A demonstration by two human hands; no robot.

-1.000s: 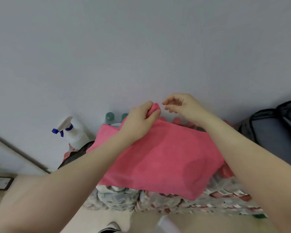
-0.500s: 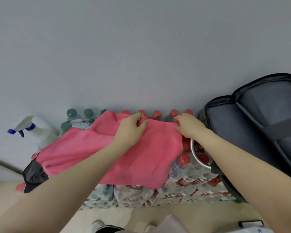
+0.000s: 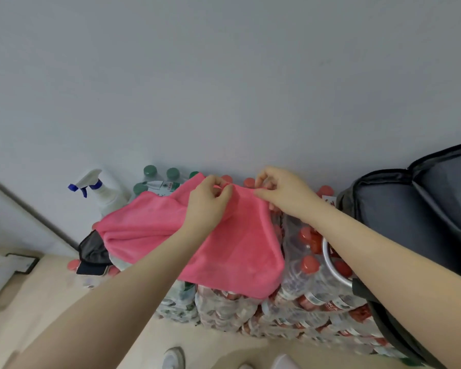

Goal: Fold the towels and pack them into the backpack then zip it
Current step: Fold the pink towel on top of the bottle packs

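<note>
A pink towel (image 3: 240, 249) lies spread over wrapped packs of water bottles against the wall. My left hand (image 3: 209, 206) pinches the towel's far edge near its middle. My right hand (image 3: 282, 194) pinches the same far edge a little to the right, at the corner. The dark grey backpack (image 3: 410, 209) stands open at the right, its flap up against the wall. Part of the towel's left side is bunched in loose folds.
Wrapped bottle packs (image 3: 290, 310) with red and green caps carry everything. A white spray bottle (image 3: 105, 193) stands at the left by the wall. A dark cloth (image 3: 92, 251) lies under the towel's left end. A metal bowl rim (image 3: 330, 265) shows beside the backpack.
Both hands lifted slightly from pressing the towel and now pinch its far edge. The view shifted a little, showing less of the backpack.
</note>
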